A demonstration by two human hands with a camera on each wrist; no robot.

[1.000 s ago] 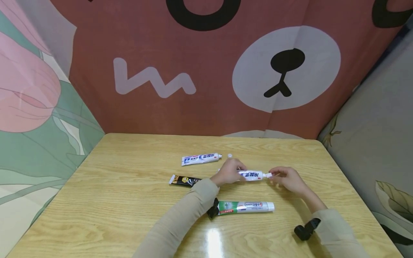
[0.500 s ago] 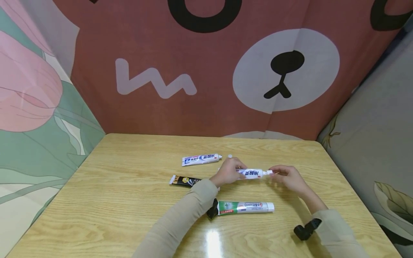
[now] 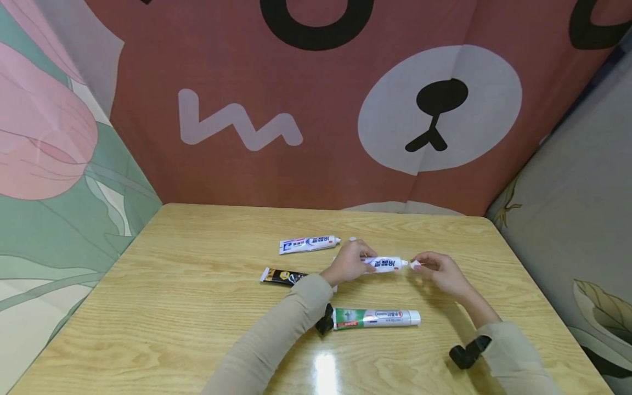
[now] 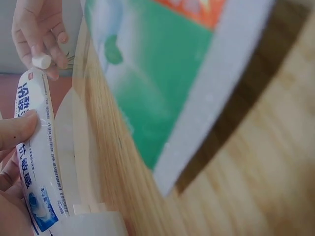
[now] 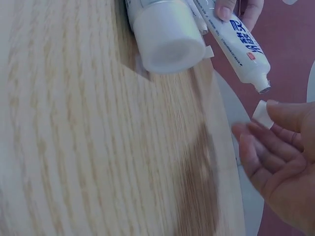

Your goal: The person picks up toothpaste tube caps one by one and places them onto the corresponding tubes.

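Note:
My left hand grips a white toothpaste tube with blue lettering, its nozzle end pointing right. Between thumb and fingers my right hand pinches a small white cap. In the right wrist view a short gap shows between that cap and the tube's bare nozzle. The left wrist view shows the thumb lying across the printed face of the tube.
A similar white tube lies behind, with a loose cap beside its nozzle. A black tube lies left, partly hidden by the left sleeve. A green and silver toothpaste tube lies nearer on the wooden table.
The cap in my right hand was at the nozzle half a second ago and is now apart from it, tilted. My left hand stays about where it was, holding the tube.

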